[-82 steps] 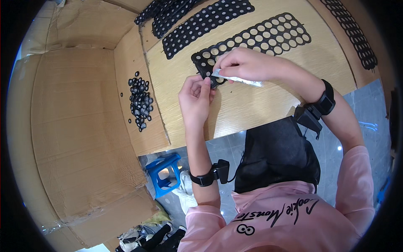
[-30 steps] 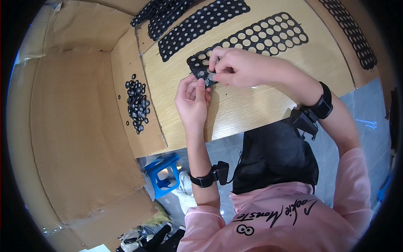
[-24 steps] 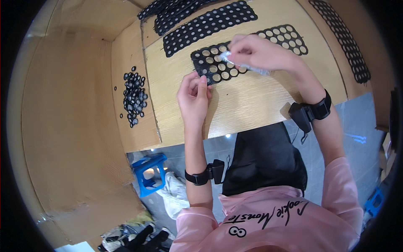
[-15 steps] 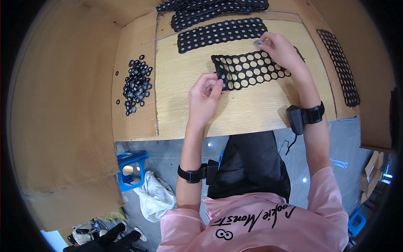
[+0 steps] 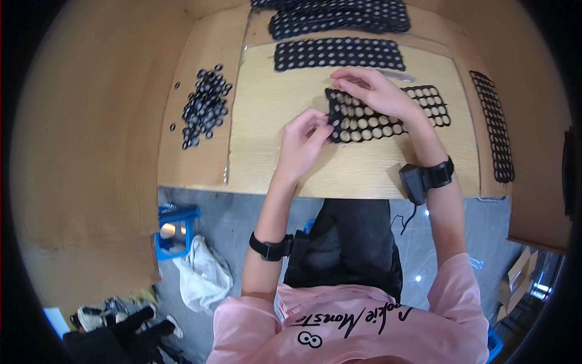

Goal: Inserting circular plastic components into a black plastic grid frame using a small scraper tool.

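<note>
A black mesh strip with rows of round holes lies on the pale board, its left end slightly lifted and gathered. My left hand pinches that left edge between thumb and fingers. Above the strip's upper left part is my right hand, fingers bent and a gap between thumb and fingertips; nothing shows in it. It hides some of the strip's middle. Just beyond the right hand lies a thin silvery flat tool, apart from the fingers; its exact kind is unclear.
Farther back lie a filled black dotted strip and a stack of similar strips. Small black-rimmed discs are heaped at left. Another strip lies at right. Cardboard walls stand on both sides.
My right hand has moved left toward the strip's upper left corner and let go of the silvery tool, which now lies on the board. My left hand keeps its pinch on the edge.
</note>
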Motion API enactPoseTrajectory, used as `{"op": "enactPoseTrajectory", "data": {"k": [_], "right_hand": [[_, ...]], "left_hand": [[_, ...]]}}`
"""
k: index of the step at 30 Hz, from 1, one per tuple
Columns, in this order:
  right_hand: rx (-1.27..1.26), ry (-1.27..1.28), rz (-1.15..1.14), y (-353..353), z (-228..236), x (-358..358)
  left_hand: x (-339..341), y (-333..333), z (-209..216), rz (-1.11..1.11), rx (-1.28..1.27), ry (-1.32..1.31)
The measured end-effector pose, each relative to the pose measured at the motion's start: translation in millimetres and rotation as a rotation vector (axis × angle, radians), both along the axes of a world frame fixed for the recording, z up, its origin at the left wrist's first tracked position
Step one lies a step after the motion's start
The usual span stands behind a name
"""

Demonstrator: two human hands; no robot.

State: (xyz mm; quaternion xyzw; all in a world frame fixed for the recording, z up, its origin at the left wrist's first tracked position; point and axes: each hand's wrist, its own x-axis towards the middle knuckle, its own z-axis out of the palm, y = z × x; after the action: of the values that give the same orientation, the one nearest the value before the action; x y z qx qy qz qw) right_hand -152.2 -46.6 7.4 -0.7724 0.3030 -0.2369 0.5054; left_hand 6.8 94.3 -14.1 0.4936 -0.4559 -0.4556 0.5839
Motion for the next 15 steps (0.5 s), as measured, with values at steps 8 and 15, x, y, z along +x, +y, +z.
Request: {"op": "enactPoseTrajectory", "data": {"k": [8,15], "right_hand": [[-0.021,-0.003,0.127,8,-3,-9],[0.067,0.0,0.173,27,6,-9]], "left_hand": [[-3,-3,-2,0.215,0.038,-0.114],[-15,-3,2,0.501,-0.475,-0.818]]}}
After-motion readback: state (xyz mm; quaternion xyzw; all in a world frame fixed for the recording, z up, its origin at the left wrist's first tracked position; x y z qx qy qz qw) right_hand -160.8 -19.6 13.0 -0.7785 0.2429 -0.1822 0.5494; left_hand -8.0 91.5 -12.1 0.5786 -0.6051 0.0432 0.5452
